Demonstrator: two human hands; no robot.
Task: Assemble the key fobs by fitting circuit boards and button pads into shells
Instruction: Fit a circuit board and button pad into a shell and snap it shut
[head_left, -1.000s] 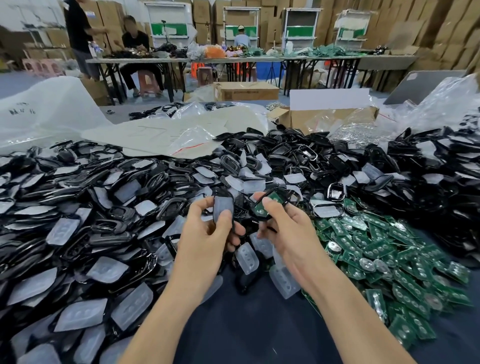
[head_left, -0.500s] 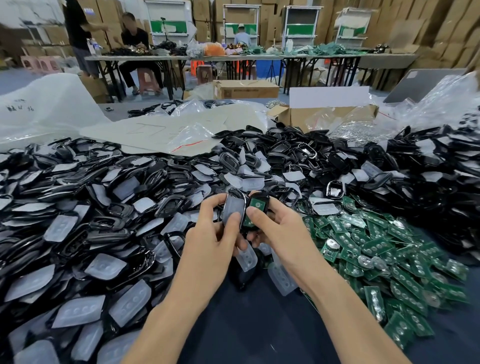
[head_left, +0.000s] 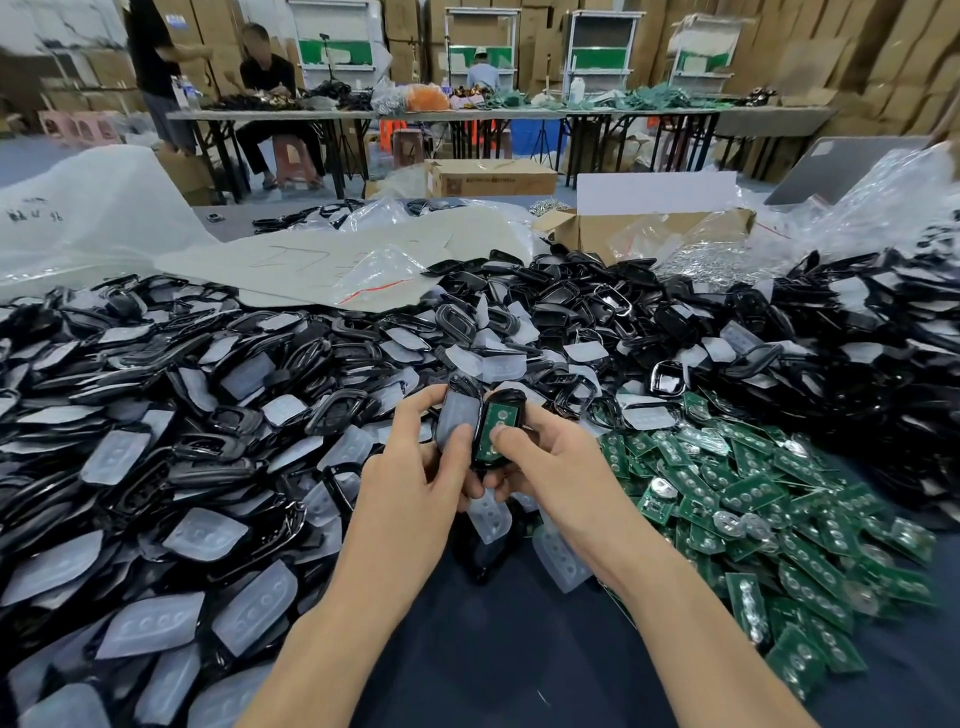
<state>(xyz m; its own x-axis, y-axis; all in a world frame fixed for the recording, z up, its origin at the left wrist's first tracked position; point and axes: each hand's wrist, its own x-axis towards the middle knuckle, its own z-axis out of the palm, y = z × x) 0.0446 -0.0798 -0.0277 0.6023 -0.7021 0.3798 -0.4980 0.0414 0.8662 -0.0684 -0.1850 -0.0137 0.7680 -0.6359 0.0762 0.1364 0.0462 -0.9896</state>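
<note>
Your left hand (head_left: 410, 488) grips a black shell (head_left: 464, 385) with a cloudy button pad (head_left: 457, 413) seated in it, thumb laid on the pad's lower end, just left of the heap of green circuit boards (head_left: 753, 493) on the dark-covered table (head_left: 519, 665). Your right hand (head_left: 556, 467), between that shell and the heap, curls round a second shell (head_left: 513, 397) carrying a circuit board (head_left: 497, 415), its thumb (head_left: 511, 439) pressed on the board's green face. The two shells stand nearly upright, side by side and touching along their long edges, open faces turned towards you, held clear of the table. Below your hands, beside the heap's left edge, loose pads (head_left: 488, 514) lie on the cloth. A broad mound of black shells and clear pads (head_left: 182, 415) spreads well to the left of the heap and runs on behind it; a darker pile of shells (head_left: 857, 338) rises behind the heap to the right. An open cardboard box (head_left: 649, 234) stuffed with clear bags sits beyond the heap, and crumpled plastic bags (head_left: 353, 265) lie to the box's left. Far behind the heap, folding tables (head_left: 270, 115) carry more parts, with a seated person (head_left: 267, 78) at one of them.
</note>
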